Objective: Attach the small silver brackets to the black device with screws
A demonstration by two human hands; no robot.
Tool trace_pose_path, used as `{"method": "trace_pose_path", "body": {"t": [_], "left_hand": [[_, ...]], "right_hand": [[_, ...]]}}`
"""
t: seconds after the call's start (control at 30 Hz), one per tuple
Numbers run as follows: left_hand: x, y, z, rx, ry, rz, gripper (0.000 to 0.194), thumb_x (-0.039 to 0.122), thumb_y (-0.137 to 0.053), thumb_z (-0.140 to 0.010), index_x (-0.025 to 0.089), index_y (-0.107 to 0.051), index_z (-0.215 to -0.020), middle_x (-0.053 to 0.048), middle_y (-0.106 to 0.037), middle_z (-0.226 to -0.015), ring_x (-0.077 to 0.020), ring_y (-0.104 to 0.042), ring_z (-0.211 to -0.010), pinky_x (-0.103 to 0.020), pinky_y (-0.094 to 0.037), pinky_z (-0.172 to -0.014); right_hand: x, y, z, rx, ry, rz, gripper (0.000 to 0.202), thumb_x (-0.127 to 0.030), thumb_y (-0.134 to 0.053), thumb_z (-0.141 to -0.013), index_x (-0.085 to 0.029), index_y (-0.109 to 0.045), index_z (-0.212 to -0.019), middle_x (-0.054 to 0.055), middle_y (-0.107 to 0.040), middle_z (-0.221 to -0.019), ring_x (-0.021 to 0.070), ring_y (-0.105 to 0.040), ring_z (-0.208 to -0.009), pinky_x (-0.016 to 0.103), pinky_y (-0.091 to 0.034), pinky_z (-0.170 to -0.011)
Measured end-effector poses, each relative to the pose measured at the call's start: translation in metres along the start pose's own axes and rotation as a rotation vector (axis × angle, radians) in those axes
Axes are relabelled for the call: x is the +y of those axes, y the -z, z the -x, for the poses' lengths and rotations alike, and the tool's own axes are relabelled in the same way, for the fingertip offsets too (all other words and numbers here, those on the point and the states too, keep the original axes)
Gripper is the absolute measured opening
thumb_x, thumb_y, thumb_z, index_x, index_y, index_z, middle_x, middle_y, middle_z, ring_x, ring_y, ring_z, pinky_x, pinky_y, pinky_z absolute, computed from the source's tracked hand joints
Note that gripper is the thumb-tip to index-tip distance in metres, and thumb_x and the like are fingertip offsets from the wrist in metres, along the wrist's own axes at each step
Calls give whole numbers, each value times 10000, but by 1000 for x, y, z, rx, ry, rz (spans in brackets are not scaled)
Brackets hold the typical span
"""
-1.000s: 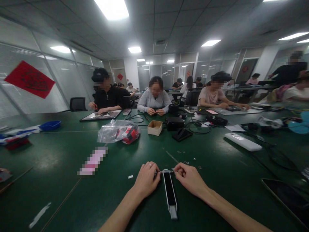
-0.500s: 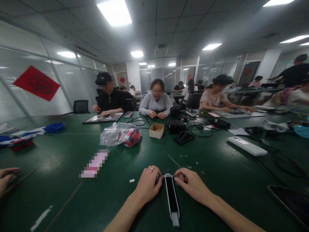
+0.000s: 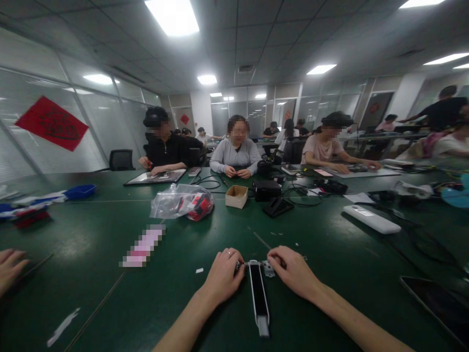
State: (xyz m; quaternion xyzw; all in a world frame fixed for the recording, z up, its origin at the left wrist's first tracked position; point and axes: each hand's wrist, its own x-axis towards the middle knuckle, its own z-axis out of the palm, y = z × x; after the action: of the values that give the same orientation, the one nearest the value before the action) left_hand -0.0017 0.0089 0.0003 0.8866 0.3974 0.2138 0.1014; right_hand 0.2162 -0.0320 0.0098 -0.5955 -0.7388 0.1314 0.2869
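A long narrow piece with a black face, a white rim and a grey tip [image 3: 259,293] lies on the green table between my hands. Small metal fittings stick out from both sides of its far end. My left hand [image 3: 224,274], with a ring on one finger, is closed around the left fitting, most of which its fingers cover. On the other side, my right hand [image 3: 293,271] has curled fingers at the outer edge of the right metal bracket [image 3: 269,269]. That bracket shows partly; the fingertips hide the rest.
Beyond my hands are a clear bag with red and black items [image 3: 198,204], a small open box [image 3: 236,196] and a white oblong device [image 3: 372,219]. A dark phone-like slab [image 3: 432,305] lies right. Another person's hand [image 3: 10,269] is at left. Several people sit opposite.
My right hand has shifted slightly up and outward, uncovering more of the right metal bracket. My left hand stays on its fitting. The person opposite has raised their head.
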Motion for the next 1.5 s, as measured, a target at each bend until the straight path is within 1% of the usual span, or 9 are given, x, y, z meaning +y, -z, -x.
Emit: {"method": "trace_pose_path", "body": {"t": [0.17, 0.27, 0.33, 0.43, 0.6, 0.9, 1.1, 1.33, 1.5], "left_hand": [[0, 0, -1, -2, -17, 7, 91, 184, -457, -859, 190, -546, -878, -43, -586, -944, -189, -518, -871, -320, -394, -768], [-1, 0, -2, 4, -28, 12, 95, 182, -452, -856, 190, -544, -877, -45, -587, -934, -194, -519, -863, -324, -395, -758], [-2, -1, -3, 8, -30, 8, 98, 190, -448, -857, 188, -545, -866, -46, -588, -925, -198, -522, -856, -332, -392, -750], [-3, -1, -4, 7, -39, 13, 101, 198, -447, -857, 187, -548, -861, -48, -589, -921, -199, -527, -856, -329, -396, -740], [-4, -1, -3, 11, -43, 17, 108, 211, -443, -859, 187, -548, -854, -50, -590, -920, -197, -534, -847, -328, -400, -731], [-2, 1, -4, 1, -42, 16, 113, 209, -442, -856, 186, -553, -852, -57, -591, -917, -207, -537, -854, -341, -411, -744], [-2, -1, -4, 7, -33, 33, 103, 196, -457, -844, 185, -559, -849, -57, -592, -913, -201, -535, -852, -335, -416, -752], [-4, -2, -4, 13, -34, 27, 105, 209, -456, -848, 188, -560, -849, -54, -592, -916, -202, -538, -856, -332, -414, -758], [-1, 0, -3, 0, -24, 28, 107, 203, -453, -847, 186, -559, -854, -59, -594, -935, -202, -531, -869, -332, -411, -761]], "right_hand": [[32, 27, -9, 199, -8, 137, 258, -298, -397, -884, -171, -622, -891, 67, -626, -850, 190, -568, -768, 332, -438, -715], [51, 45, -13, 224, -4, 239, 251, -272, -388, -883, -173, -618, -908, 74, -629, -891, 196, -572, -824, 336, -440, -753], [60, 54, -13, 177, 2, 304, 247, -251, -391, -877, -169, -621, -916, 79, -628, -914, 199, -566, -863, 340, -434, -787], [67, 63, -12, 42, 5, 363, 244, -235, -404, -869, -168, -633, -923, 80, -629, -935, 200, -559, -896, 340, -424, -819], [66, 70, -9, -129, -26, 390, 241, -225, -418, -858, -180, -645, -928, 80, -631, -949, 207, -563, -898, 337, -421, -793], [58, 69, -9, -199, -51, 399, 225, -210, -466, -827, -178, -642, -962, 89, -619, -970, 205, -551, -916, 310, -418, -790], [67, 73, -8, -354, -146, 377, 208, -209, -544, -758, -208, -656, -934, 63, -627, -965, 191, -569, -861, 280, -419, -708], [68, 69, -8, -392, -244, 271, 138, -160, -539, -734, -171, -639, -829, 58, -634, -899, 162, -580, -784, 248, -406, -661], [67, 66, -6, -400, -216, 204, 127, -161, -526, -739, -168, -619, -826, 44, -628, -873, 143, -576, -738, 232, -419, -623]]}}
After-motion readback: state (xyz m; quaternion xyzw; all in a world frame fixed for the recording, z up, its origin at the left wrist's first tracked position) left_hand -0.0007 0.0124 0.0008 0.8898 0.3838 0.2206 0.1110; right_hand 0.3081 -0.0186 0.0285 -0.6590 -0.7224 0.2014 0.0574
